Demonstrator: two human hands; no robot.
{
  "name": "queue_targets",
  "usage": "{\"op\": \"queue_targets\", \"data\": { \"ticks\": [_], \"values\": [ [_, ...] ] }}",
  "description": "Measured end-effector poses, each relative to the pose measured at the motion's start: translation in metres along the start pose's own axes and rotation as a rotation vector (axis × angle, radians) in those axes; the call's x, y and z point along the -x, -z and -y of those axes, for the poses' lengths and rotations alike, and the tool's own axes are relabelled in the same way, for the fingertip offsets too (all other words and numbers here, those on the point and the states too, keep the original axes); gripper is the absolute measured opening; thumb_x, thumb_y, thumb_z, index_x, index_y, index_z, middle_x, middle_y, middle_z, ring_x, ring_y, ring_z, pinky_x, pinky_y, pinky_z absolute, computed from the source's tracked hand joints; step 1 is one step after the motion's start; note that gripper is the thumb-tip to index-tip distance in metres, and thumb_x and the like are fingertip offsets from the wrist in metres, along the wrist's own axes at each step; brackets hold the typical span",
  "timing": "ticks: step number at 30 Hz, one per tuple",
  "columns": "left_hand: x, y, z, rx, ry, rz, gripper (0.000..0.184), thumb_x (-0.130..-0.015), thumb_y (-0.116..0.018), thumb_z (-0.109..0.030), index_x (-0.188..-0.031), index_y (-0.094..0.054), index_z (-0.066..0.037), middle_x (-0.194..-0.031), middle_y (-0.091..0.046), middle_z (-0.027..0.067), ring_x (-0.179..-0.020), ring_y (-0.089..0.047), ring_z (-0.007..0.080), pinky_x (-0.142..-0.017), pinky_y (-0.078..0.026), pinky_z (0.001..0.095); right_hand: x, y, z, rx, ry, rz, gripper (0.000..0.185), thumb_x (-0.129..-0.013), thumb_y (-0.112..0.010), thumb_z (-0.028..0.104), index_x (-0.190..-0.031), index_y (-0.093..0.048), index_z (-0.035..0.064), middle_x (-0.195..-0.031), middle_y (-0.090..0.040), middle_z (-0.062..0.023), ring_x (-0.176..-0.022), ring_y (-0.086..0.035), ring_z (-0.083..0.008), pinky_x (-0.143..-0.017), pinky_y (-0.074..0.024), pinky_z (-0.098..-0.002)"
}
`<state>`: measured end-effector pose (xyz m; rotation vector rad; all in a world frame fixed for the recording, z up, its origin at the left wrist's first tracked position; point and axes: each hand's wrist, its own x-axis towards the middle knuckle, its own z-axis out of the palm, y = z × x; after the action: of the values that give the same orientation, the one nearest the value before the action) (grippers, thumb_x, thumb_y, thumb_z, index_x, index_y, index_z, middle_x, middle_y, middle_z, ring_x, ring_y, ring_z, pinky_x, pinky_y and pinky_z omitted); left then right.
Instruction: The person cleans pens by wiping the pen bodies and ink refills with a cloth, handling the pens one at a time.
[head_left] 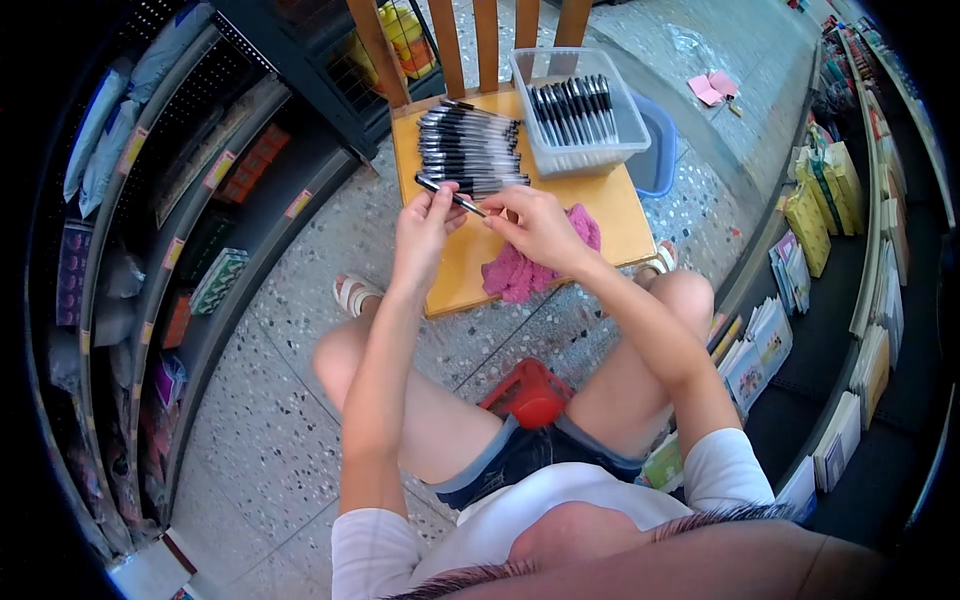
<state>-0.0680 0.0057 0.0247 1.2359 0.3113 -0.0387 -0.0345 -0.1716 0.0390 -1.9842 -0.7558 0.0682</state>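
A black-capped pen point(462, 203) slants between my two hands above the wooden chair seat point(450, 290). My left hand point(432, 222) is closed around its middle. At its lower right end the fingers of my right hand point(545, 228) are pinched together; what exactly lies between those fingertips is partly hidden. Just beyond my hands lies a stack of similar black and clear pens point(465, 145) on the seat. To its right, more pens point(573, 108) stand in a clear plastic box point(585, 160). A crumpled pink cloth point(520, 275) sits below my right hand.
A blue basin point(656, 150) is partly hidden behind the box. Pink paper pieces point(712, 88) lie on the floor. Stocked shelves curve along the left point(290, 190) and right point(835, 330). A red plastic stool point(530, 395) shows between my legs.
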Motion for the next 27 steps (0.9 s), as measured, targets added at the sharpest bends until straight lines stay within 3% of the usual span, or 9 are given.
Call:
{"op": "queue_targets", "data": {
  "ticks": [2,6,12,15,21,24,27],
  "values": [
    [-0.005,0.006,-0.002,0.003,-0.039,-0.027,0.028,-0.095,-0.049,-0.025,-0.11,-0.055,-0.002,-0.089,-0.062,0.0054,-0.083,-0.061,0.013,-0.075,-0.049,0.0242,0.002,0.011,0.006,-0.088,-0.012,-0.009,0.015,-0.077,-0.065,0.012,-0.088,-0.063,0.0015,-0.081,-0.061,-0.0115,-0.069,-0.059,-0.0281,-0.062,-0.0495,-0.0366],
    [-0.004,0.012,-0.009,-0.064,-0.074,-0.083,0.028,-0.095,-0.049,-0.025,-0.109,-0.056,-0.002,-0.081,-0.059,0.0017,-0.078,-0.059,0.0103,-0.07,-0.048,0.0229,0.018,0.013,-0.006,0.222,0.381,0.218,0.016,-0.074,-0.061,0.008,-0.089,-0.063,0.002,-0.09,-0.062,-0.0096,-0.085,-0.057,-0.027,-0.076,-0.0462,-0.0351],
    [0.005,0.005,-0.007,-0.212,-0.054,-0.018,0.026,-0.094,-0.049,-0.024,-0.109,-0.058,-0.003,-0.077,-0.057,-0.0009,-0.073,-0.058,0.0085,-0.067,-0.046,0.0216,0.038,0.011,-0.004,0.49,0.268,0.434,0.024,-0.07,-0.06,0.009,-0.094,-0.062,0.0054,-0.087,-0.059,-0.0088,-0.088,-0.053,-0.026,-0.078,-0.0436,-0.037],
    [0.01,0.0,-0.009,-0.23,-0.038,0.003,0.026,-0.094,-0.05,-0.023,-0.109,-0.058,-0.004,-0.077,-0.056,-0.0017,-0.072,-0.057,0.0085,-0.066,-0.046,0.0218,0.037,0.022,-0.006,0.471,0.276,0.332,0.023,-0.071,-0.059,0.008,-0.094,-0.06,0.0058,-0.083,-0.057,-0.0081,-0.084,-0.052,-0.0268,-0.076,-0.0427,-0.0382],
    [0.016,-0.012,-0.013,-0.182,0.039,0.127,0.029,-0.094,-0.049,-0.023,-0.114,-0.056,-0.003,-0.077,-0.055,-0.0022,-0.072,-0.057,0.0081,-0.066,-0.047,0.0219,0.027,0.053,0.005,0.056,0.16,-0.083,0.009,-0.076,-0.06,0.007,-0.085,-0.06,0.0049,-0.079,-0.055,-0.0081,-0.08,-0.053,-0.0274,-0.074,-0.0418,-0.0378],
    [0.023,-0.025,-0.014,-0.2,0.074,0.214,0.032,-0.095,-0.049,-0.022,-0.12,-0.053,-0.003,-0.077,-0.054,-0.0026,-0.072,-0.056,0.0073,-0.067,-0.047,0.0215,0.03,0.067,0.007,0.536,0.185,-0.13,0.009,-0.077,-0.06,0.011,-0.083,-0.059,0.0044,-0.079,-0.057,-0.0074,-0.082,-0.054,-0.027,-0.074,-0.0416,-0.0382],
    [0.02,-0.029,-0.004,-0.225,0.064,0.281,0.034,-0.094,-0.05,-0.019,-0.123,-0.051,-0.003,-0.081,-0.058,0.0,-0.073,-0.057,0.0072,-0.067,-0.047,0.0211,0.03,0.069,-0.001,0.471,0.241,-0.336,0.01,-0.078,-0.06,0.01,-0.085,-0.06,0.004,-0.081,-0.058,-0.0073,-0.08,-0.055,-0.0282,-0.071,-0.0425,-0.0389]
  ]
}}
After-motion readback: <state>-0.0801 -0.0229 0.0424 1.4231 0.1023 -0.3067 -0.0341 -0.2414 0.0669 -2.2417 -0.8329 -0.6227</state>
